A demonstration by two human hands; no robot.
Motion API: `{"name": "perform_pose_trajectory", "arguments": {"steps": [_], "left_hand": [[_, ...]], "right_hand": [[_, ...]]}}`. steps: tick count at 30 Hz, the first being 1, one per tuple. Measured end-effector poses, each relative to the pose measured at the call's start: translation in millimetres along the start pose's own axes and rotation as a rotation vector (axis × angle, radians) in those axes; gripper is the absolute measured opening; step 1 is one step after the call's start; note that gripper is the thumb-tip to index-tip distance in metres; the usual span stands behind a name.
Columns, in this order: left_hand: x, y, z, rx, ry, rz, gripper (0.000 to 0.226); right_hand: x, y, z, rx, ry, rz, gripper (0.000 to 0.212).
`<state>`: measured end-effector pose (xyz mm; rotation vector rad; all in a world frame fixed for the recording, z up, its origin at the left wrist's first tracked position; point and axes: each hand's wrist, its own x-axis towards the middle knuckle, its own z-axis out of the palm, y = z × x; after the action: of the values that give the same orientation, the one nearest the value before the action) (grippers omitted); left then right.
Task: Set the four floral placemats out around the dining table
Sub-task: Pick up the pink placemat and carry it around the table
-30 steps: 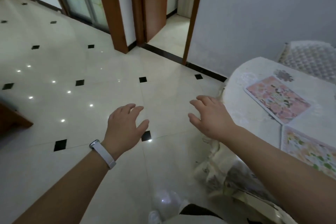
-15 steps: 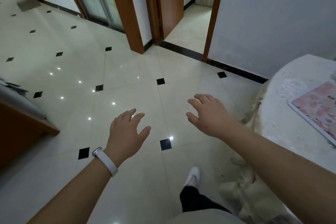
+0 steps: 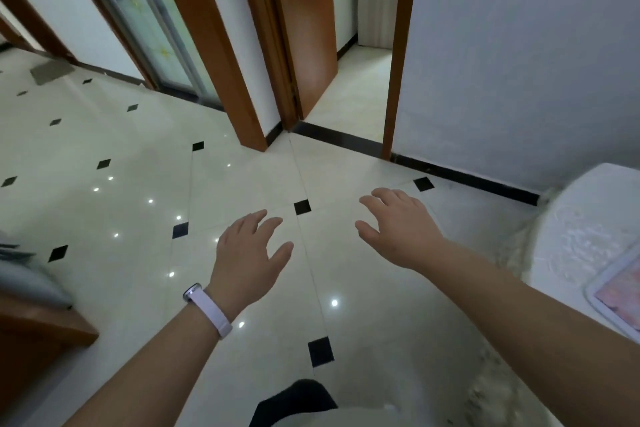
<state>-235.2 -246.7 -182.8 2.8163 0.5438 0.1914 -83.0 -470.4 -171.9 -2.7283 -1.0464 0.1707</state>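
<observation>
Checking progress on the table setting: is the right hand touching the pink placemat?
Apart. The head view shows the right hand over the floor tiles, with white tablecloth lying between it and the pink placemat.

wide free room above the glossy cream floor tiles point(image 3: 138, 218), ahead of and between the left hand point(image 3: 247, 253) and right hand point(image 3: 398, 229). blocked at right by the round table under white lace cloth point(image 3: 581, 236), at lower left by a brown wooden cabinet corner point(image 3: 34, 333). passable ahead through the open brown-framed doorway point(image 3: 356, 94).

Glossy cream floor tiles point(image 3: 131, 253) with small black diamond insets reflect ceiling lights. An open brown wooden door point(image 3: 304, 28) leads to another room. Left of it stands a frosted glass door point(image 3: 145, 17), and right of it a pale wall point(image 3: 519, 62). A wooden furniture corner point(image 3: 31, 333) sits lower left.
</observation>
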Motion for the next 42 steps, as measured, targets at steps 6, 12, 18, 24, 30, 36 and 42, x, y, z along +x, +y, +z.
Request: {"name": "perform_pose_trajectory", "arguments": {"steps": [6,12,18,24,30,36,42], "left_hand": [[112,-11,32,-0.063,-0.064,0.147,0.066],[252,-10,58,-0.129,-0.146,0.365,0.068],[353,5,62,-0.130,-0.202,0.582,0.060],[397,49,84,-0.158,-0.282,0.713,0.054],[422,115,101,-0.125,-0.292,0.919,0.054],[451,196,129,-0.078,-0.333,1.003,0.054],[474,300,152,-0.013,-0.376,1.115,0.059]], "right_hand": [[64,35,3,-0.034,-0.007,0.168,0.054],[136,54,-6,-0.064,0.011,0.403,0.055],[171,58,-35,-0.029,0.091,0.593,0.056],[154,86,-49,-0.049,0.139,0.823,0.058],[135,126,-53,-0.040,0.210,0.965,0.057],[133,192,-36,0.063,0.216,1.021,0.057],[113,275,-50,0.134,0.263,1.117,0.057]]}}
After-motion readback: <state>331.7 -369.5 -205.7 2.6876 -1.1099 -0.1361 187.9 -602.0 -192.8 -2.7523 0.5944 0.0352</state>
